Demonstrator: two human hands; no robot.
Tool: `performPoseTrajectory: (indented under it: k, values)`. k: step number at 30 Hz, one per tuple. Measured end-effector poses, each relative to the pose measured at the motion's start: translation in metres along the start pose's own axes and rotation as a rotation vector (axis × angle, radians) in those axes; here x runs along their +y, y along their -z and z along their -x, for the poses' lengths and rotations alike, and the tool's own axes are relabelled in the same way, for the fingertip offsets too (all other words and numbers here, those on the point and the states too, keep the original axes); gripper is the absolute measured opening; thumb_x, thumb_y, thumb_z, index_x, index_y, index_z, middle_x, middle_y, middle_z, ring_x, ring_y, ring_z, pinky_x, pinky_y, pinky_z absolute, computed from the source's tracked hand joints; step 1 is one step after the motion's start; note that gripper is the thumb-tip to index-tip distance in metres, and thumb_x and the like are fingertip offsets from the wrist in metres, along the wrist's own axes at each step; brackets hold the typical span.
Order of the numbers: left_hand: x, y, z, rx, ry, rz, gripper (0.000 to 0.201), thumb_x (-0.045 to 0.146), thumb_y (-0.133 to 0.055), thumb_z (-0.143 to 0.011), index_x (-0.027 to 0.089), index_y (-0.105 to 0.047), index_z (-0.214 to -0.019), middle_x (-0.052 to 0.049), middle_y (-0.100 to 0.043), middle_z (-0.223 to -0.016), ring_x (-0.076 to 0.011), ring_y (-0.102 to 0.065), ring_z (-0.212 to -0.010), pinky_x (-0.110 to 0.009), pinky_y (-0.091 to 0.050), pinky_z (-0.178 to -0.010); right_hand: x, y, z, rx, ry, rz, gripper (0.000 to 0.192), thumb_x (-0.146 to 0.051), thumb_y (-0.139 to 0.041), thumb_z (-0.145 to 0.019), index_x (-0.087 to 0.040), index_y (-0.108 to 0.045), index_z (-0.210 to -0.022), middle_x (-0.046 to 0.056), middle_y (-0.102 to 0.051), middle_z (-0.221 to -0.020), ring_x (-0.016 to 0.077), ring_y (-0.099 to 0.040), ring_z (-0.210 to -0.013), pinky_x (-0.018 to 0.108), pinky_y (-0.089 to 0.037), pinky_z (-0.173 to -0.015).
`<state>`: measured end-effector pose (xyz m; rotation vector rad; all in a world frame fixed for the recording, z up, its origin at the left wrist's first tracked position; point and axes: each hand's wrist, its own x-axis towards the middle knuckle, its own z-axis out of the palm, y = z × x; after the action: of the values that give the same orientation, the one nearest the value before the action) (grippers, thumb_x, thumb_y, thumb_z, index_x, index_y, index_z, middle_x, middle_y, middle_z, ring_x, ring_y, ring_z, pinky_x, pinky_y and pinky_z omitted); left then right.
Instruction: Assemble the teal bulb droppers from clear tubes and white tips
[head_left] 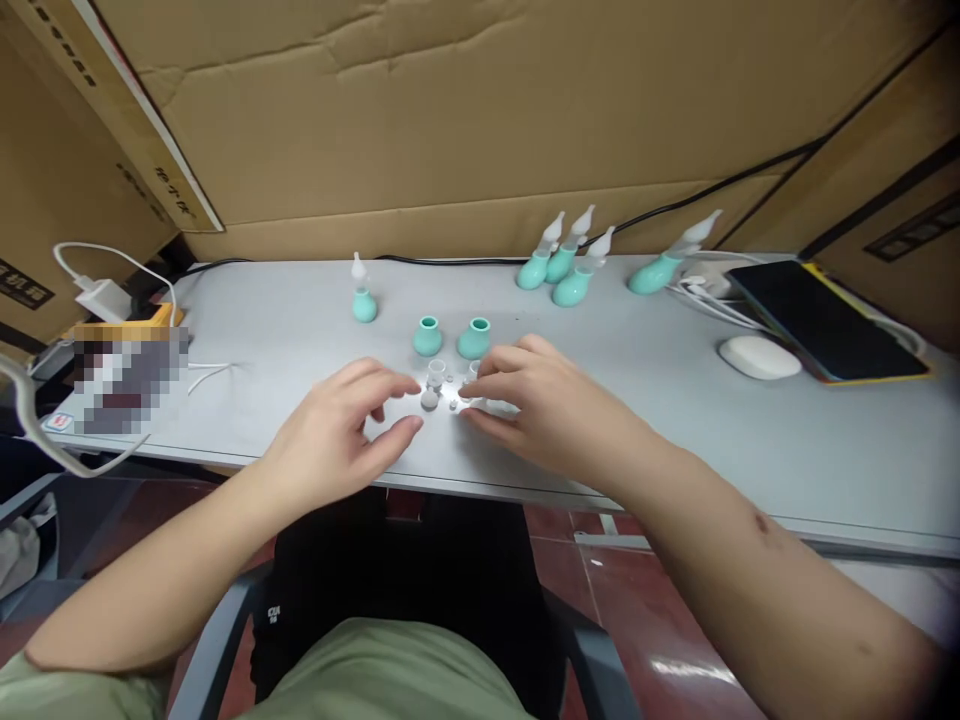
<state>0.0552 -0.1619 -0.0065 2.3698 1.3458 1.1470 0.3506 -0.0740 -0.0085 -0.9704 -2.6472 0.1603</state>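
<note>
White round piece between left fingers and right fingers

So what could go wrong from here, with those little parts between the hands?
Two risks, I'd say. The tiny piece by the fingertips of the right hand could get flicked away across the table. And the nearer of the two open bulbs stands close to that hand's knuckles, so a careless move might tip it.
</note>
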Motion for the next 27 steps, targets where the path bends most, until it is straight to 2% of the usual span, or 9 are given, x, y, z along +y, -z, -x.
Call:
performPoseTrajectory:
  k: [4,8,13,16,17,19,21,24,27]
  values:
    - [-0.017,-0.016,-0.027,-0.193,0.066,-0.064,0.027,0.021,-0.086,-0.112,0.02,-0.097,-0.137,-0.009,-0.089,-0.123,-0.0178,-0.083,-0.09,-0.032,-0.07,-0.082,-0.003,-0.004,-0.019,-0.12,0.075,0.08,0.026,-0.018,-0.082,-0.121,-0.021,-0.102,-0.104,0.013,-0.087,-0.106,0.0307,-0.062,-0.101,0.047,-0.055,-0.1]
    - [-0.019,-0.03,-0.043,-0.4,0.137,-0.166,0.027,0.017,-0.083,-0.112,0.024,-0.098,-0.134,-0.008,-0.091,-0.12,-0.0205,-0.085,-0.09,-0.036,-0.071,-0.094,-0.001,-0.01,-0.03,-0.179,0.14,0.082,0.033,-0.005,-0.076,-0.117,-0.018,-0.099,-0.097,0.011,-0.086,-0.096,0.0278,-0.056,-0.094,0.047,-0.048,-0.098]
    - [-0.018,-0.028,-0.049,-0.463,0.224,-0.152,0.02,0.008,-0.075,-0.11,0.022,-0.089,-0.105,-0.005,-0.091,-0.102,-0.0214,-0.084,-0.091,-0.032,-0.064,-0.088,0.001,-0.015,-0.035,-0.188,0.165,0.035,0.044,0.008,-0.071,-0.11,-0.019,-0.083,-0.078,0.007,-0.081,-0.085,0.0235,-0.051,-0.086,0.045,-0.046,-0.094]
    - [-0.025,-0.01,-0.049,-0.428,0.365,0.096,0.012,0.015,-0.082,-0.108,0.021,-0.084,-0.097,0.0,-0.088,-0.088,-0.0162,-0.079,-0.079,-0.028,-0.059,-0.077,0.004,0.0,-0.036,-0.167,0.158,-0.02,0.042,0.008,-0.073,-0.106,-0.022,-0.082,-0.078,0.005,-0.079,-0.079,0.0248,-0.056,-0.091,0.041,-0.048,-0.088]
    - [-0.027,-0.002,-0.051,-0.39,0.394,0.208,0.011,0.019,-0.085,-0.107,0.021,-0.084,-0.096,0.0,-0.087,-0.085,-0.0146,-0.078,-0.075,-0.026,-0.058,-0.073,0.007,0.008,-0.038,-0.151,0.159,-0.057,0.037,0.005,-0.074,-0.106,-0.023,-0.088,-0.086,0.004,-0.083,-0.082,0.0256,-0.061,-0.096,0.039,-0.05,-0.088]
    - [-0.032,0.013,-0.06,-0.267,0.379,0.4,0.016,0.025,-0.092,-0.103,0.02,-0.083,-0.09,0.0,-0.086,-0.08,-0.0125,-0.076,-0.069,-0.023,-0.056,-0.065,0.015,0.025,-0.045,0.014,0.144,-0.277,0.024,-0.009,-0.08,-0.106,-0.026,-0.096,-0.099,0.002,-0.087,-0.089,0.0261,-0.069,-0.102,0.038,-0.056,-0.091]
    - [-0.037,0.023,-0.075,-0.112,0.328,0.518,0.026,0.026,-0.108,-0.092,0.02,-0.084,-0.087,-0.001,-0.088,-0.081,-0.0124,-0.081,-0.07,-0.021,-0.062,-0.065,0.024,0.037,-0.055,0.134,0.126,-0.487,0.008,-0.03,-0.092,-0.104,-0.028,-0.098,-0.101,0.002,-0.09,-0.095,0.0246,-0.074,-0.096,0.041,-0.06,-0.091]
    - [-0.048,0.019,-0.101,0.013,0.269,0.666,0.03,0.017,-0.116,-0.084,0.019,-0.086,-0.085,-0.003,-0.093,-0.084,-0.0148,-0.091,-0.076,-0.021,-0.075,-0.073,0.034,0.035,-0.07,0.413,-0.057,-0.818,0.003,-0.029,-0.098,-0.094,-0.028,-0.096,-0.093,0.004,-0.087,-0.092,0.0233,-0.073,-0.083,0.042,-0.06,-0.077]
    - [-0.059,-0.001,-0.118,0.028,0.228,0.794,0.037,0.025,-0.124,-0.082,0.019,-0.088,-0.083,-0.005,-0.095,-0.087,-0.0168,-0.095,-0.078,-0.021,-0.08,-0.075,0.039,0.014,-0.076,0.539,-0.139,-0.963,0.009,-0.023,-0.101,-0.091,-0.029,-0.095,-0.091,0.005,-0.087,-0.093,0.0236,-0.077,-0.083,0.042,-0.068,-0.076]
